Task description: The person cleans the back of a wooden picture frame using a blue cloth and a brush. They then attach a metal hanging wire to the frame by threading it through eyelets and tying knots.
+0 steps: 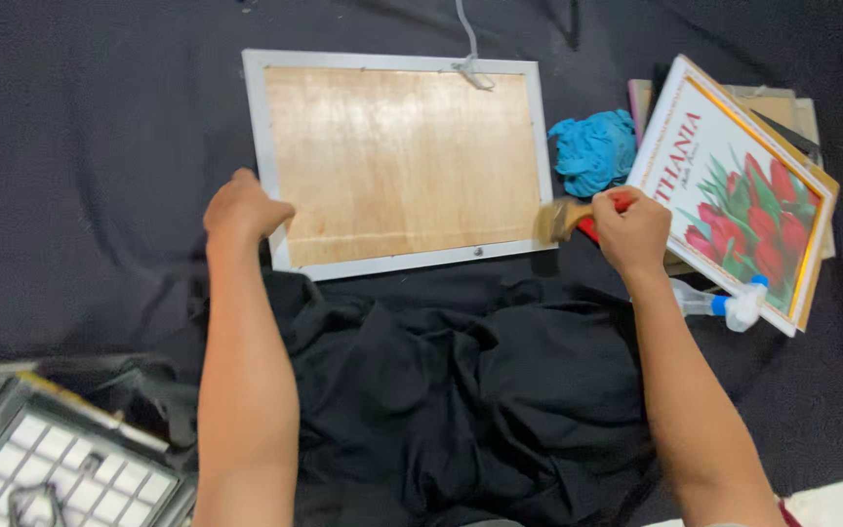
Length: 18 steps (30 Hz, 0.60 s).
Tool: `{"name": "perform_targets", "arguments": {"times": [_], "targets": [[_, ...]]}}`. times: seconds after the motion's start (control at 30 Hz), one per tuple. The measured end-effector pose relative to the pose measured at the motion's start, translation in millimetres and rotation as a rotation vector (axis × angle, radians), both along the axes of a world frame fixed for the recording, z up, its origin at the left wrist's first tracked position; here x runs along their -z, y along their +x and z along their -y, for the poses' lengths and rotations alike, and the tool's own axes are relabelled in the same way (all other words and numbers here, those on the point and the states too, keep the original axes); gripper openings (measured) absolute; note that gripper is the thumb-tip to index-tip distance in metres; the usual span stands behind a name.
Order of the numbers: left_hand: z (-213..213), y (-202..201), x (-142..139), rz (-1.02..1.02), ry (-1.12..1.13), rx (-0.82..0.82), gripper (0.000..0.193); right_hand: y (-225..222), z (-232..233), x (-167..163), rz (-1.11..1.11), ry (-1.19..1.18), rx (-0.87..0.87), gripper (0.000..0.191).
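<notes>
Brush lies sideways, bristles pointing left toward frame; right hand clenches handle

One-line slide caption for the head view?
Left hand steadies a face-down frame on black cloth; right hand holds a brush at its edge.

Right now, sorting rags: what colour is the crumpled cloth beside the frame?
Bright blue cloth, clearest in the head view.

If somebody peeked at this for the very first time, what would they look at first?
Probably the big picture frame lying face down in the middle of the black cloth, its pale wooden back up. The left hand rests on its left edge, and the right hand holds a brush at its right corner. The bright red tulip picture at the right also stands out.
</notes>
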State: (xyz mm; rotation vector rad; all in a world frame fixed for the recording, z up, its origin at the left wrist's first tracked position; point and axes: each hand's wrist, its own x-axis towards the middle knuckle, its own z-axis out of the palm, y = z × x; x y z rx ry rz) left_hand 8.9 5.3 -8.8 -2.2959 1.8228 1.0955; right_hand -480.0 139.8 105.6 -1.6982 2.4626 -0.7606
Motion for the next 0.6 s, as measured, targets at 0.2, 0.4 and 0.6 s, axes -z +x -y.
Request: {"name": "perform_targets", "arguments": {"times": [0.2,0.4,0.6], "targets": [[7.6,6.5,-5.8,-0.038,0.054,-0.035,0.063,132.5,29.8,29.5,-0.017,0.027,-0.306,0.022],[8.0,8.6,-18.5,-0.060,0.086,-0.092,0.061,294.5,29.8,43.6,0.370,0.030,-0.672,0.018],[15.3,15.0,-18.4,-0.076,-0.006,-0.186,0.054,331.4,97.5,30.7,0.388,0.221,-0.559,0.023]]}}
